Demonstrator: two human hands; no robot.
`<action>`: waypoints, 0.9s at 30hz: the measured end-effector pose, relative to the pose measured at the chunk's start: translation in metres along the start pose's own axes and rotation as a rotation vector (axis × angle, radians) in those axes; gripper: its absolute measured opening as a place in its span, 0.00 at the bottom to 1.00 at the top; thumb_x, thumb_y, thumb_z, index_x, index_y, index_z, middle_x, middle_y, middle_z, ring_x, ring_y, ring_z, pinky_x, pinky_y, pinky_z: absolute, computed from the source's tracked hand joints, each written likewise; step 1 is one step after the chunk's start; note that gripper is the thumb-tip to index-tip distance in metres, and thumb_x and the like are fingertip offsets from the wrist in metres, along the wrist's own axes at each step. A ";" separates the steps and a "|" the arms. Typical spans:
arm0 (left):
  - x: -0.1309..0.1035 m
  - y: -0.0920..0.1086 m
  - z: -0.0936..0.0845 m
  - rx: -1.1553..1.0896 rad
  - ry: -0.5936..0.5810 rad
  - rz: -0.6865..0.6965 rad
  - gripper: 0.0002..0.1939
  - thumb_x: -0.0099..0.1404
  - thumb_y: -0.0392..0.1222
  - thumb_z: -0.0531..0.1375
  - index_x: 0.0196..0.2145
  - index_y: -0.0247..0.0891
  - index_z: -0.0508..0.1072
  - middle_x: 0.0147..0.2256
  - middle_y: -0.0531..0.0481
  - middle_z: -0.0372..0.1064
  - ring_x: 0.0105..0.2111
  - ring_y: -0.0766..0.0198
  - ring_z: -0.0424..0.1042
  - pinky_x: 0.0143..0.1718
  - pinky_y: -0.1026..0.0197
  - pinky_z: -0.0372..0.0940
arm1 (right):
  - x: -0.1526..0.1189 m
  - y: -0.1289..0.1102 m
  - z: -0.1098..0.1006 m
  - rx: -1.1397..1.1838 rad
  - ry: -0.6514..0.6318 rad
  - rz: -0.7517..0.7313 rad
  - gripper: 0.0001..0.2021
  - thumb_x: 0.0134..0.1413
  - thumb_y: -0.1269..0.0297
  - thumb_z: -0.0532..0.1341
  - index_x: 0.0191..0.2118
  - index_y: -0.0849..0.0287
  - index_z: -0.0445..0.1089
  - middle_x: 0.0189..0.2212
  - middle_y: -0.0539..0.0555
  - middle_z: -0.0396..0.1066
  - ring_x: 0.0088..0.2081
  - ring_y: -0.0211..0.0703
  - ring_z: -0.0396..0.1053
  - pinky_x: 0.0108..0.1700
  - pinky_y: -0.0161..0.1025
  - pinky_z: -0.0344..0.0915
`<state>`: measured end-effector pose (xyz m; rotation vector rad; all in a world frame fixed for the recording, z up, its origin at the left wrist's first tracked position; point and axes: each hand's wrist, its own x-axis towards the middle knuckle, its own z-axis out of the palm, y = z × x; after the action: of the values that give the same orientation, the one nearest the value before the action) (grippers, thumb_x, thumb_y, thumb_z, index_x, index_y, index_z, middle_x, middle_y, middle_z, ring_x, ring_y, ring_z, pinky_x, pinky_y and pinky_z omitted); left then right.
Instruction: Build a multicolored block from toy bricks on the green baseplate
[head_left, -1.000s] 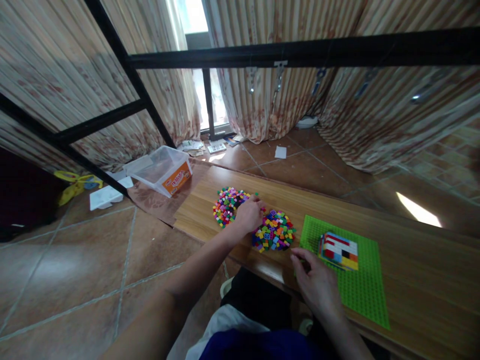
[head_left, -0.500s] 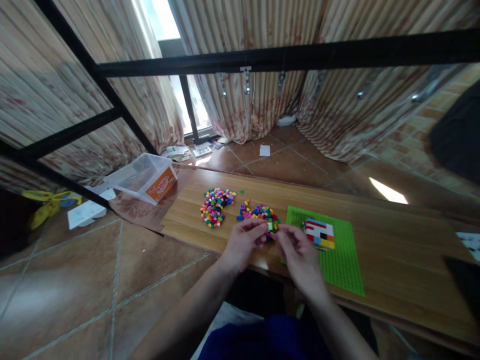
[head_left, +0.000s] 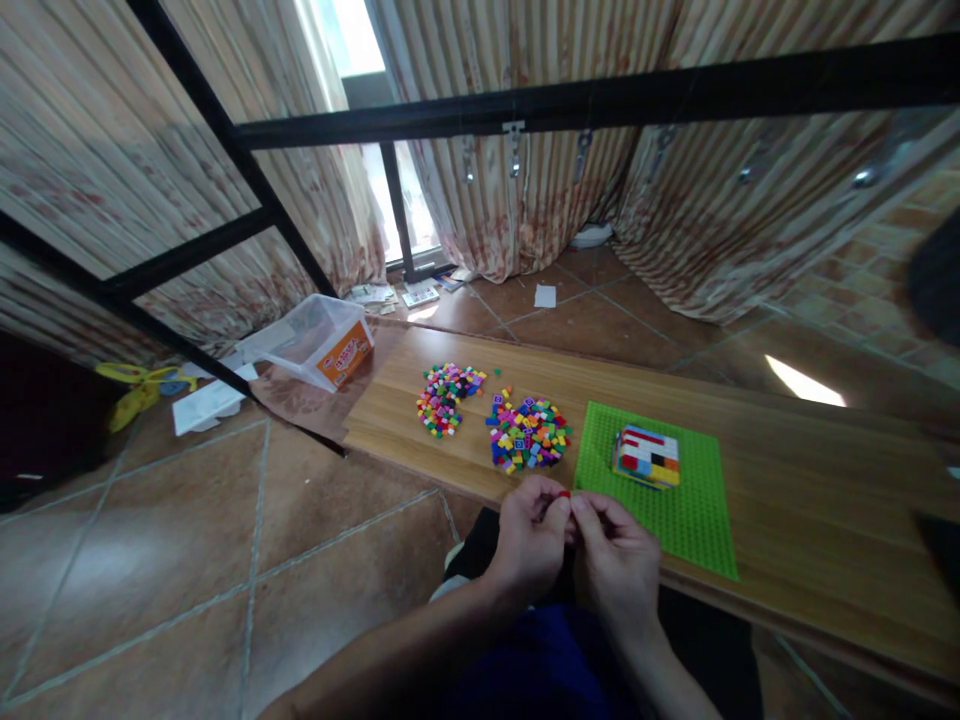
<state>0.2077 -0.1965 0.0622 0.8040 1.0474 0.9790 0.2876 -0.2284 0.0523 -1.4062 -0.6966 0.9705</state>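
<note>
A small red brick is pinched between the fingertips of my left hand and my right hand, which meet at the bench's near edge. Just beyond them lies a pile of mixed coloured bricks. A second pile is further left. To the right, a green baseplate carries a block built of white, red, yellow, blue and black bricks. Both hands are closed, and their lower fingers are partly hidden.
The wooden bench runs across the view. A clear plastic box with an orange label stands beyond its left end. Black metal bars cross above, before striped curtains. Dark clothed legs show below.
Both hands have drawn back from the brick pile toward my body. A light green piece was at my fingertips before; now a red one is there. The whole view has shifted a little.
</note>
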 end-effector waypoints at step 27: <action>0.096 0.055 -0.057 1.308 0.016 0.487 0.08 0.66 0.36 0.53 0.37 0.39 0.73 0.39 0.47 0.72 0.38 0.60 0.72 0.41 0.61 0.66 | 0.105 0.000 0.009 -1.020 -0.155 -0.422 0.15 0.57 0.57 0.53 0.33 0.59 0.73 0.32 0.56 0.73 0.33 0.45 0.69 0.40 0.42 0.61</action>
<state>0.1572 -0.0830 0.0633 2.1912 1.5199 0.5818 0.3291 -0.1323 0.0373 -1.9210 -1.6736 0.3588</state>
